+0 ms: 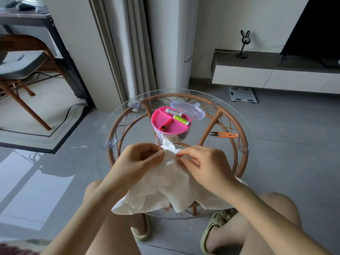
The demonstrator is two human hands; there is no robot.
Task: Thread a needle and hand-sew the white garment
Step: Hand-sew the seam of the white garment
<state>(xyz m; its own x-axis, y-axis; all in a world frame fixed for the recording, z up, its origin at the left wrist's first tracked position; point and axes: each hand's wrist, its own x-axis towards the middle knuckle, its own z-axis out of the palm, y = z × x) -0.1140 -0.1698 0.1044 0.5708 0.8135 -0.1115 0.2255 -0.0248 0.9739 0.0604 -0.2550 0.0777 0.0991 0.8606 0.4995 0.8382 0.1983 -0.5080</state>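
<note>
Table (pixel 213 124): brown wicker frame, clear glass top.
Garment (pixel 171 184): plain white, 6 o'clock.
Sewing-box tray (pixel 163 118): hot pink, 12 o'clock.
Grey spool (pixel 173 112), lime-green spool (pixel 181 120).
Snips (pixel 226 134): orange handle, black blades, 2 o'clock.

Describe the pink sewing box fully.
The sewing box has a pink divided tray in a clear base; its clear lid lies behind. A grey spool and a green spool lie at its far side, a brown ring nearer. It stands on the glass table; the white garment overlaps its near side.
</note>
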